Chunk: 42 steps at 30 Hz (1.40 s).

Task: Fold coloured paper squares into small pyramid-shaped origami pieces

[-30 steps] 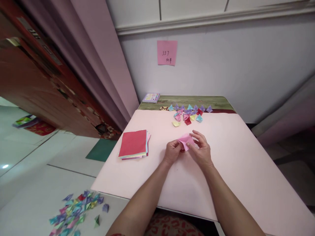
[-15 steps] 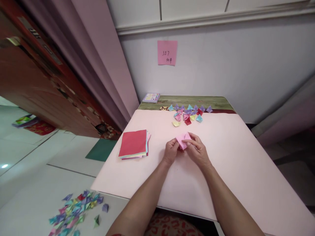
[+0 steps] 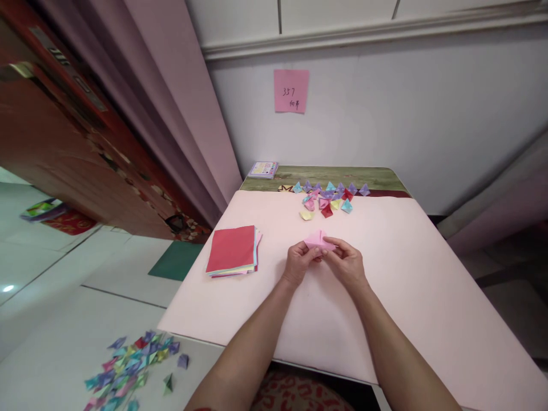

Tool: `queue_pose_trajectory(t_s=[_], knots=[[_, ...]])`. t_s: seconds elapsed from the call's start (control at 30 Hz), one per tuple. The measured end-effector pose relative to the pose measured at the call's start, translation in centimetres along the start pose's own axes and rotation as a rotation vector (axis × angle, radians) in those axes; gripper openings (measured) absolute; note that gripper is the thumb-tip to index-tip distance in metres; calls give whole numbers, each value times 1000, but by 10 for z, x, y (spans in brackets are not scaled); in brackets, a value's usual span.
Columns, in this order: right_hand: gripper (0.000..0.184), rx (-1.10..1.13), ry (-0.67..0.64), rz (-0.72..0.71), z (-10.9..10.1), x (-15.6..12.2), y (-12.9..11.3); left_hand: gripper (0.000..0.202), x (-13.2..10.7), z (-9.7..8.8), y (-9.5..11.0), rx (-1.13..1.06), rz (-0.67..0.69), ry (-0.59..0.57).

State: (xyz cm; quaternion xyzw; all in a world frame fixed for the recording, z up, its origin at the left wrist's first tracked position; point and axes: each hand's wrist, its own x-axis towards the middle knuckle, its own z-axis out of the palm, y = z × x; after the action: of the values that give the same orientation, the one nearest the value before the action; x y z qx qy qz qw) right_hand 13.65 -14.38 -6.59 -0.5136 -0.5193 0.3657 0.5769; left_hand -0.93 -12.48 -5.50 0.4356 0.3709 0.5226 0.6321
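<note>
My left hand [image 3: 297,264] and right hand [image 3: 349,264] pinch the pink paper [image 3: 315,240], fingers curled, over the tabletop [image 3: 411,285].

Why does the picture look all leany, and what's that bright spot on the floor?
Head view: the red door and curtain slant on the left, probably from a wide lens; head view: the bright spot looks like light glinting off the shiny floor; head view: a soft shadow sits beside the left hand, holding pink paper.
</note>
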Motion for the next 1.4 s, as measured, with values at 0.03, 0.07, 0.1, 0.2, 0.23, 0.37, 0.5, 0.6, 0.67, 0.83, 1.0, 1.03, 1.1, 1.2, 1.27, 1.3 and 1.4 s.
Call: queue_pose_trajectory(t_s=[0.03, 0.07, 0.1, 0.2, 0.23, 0.37, 0.5, 0.6, 0.67, 0.83, 1.0, 1.03, 1.1, 1.2, 1.27, 1.3, 1.4], knots=[[46, 31, -11, 39, 0, 0, 0, 36, 0, 0, 0, 3, 9, -7], [48, 48, -16, 63, 0, 0, 0, 35, 0, 0, 0, 4, 17, -15], [48, 46, -14, 69, -1, 0, -1, 34, 0, 0, -1, 1, 24, -22], [41, -53, 23, 14, -4, 2, -2, 36, 1, 0, -3, -19, 39, -44], [38, -87, 32, -4, -5, 2, -3, 40, 1, 0, -4, -25, 41, -50], [32, -130, 44, -1, -6, 2, -4, 67, 1, -1, -6, -10, 46, -55], [34, -73, 28, 49, -5, 1, -2, 74, 1, 0, -5, 13, 34, -65], [39, -28, -16, 94, -4, 1, -1, 62, 0, 2, -3, -10, 22, -53], [40, -32, -16, 102, -4, 1, 0, 51, 0, 2, -3, -22, 24, -41], [34, -132, 21, 38, -4, 2, -1, 32, 1, 0, -6, -22, 49, -39], [28, -113, 25, 87, -4, 1, -7, 25, 3, -2, -9, 69, 139, -20], [28, -105, 29, 99, -4, 1, -7, 24, 3, -2, -9, 108, 177, 6], [28, -91, 34, 113, -5, 1, -7, 24, 4, -2, -9, 179, 258, 75], [30, -64, 14, 122, -5, 1, -6, 24, 4, -2, -5, 166, 259, 96], [30, -49, -4, 112, -4, 1, -6, 24, 3, -2, -3, 83, 141, 40], [31, -44, -4, 101, -4, 1, -7, 25, 3, -2, -2, 45, 79, 15], [35, -72, 56, -3, -2, 0, -11, 31, 1, -2, 0, -12, -14, 4]])
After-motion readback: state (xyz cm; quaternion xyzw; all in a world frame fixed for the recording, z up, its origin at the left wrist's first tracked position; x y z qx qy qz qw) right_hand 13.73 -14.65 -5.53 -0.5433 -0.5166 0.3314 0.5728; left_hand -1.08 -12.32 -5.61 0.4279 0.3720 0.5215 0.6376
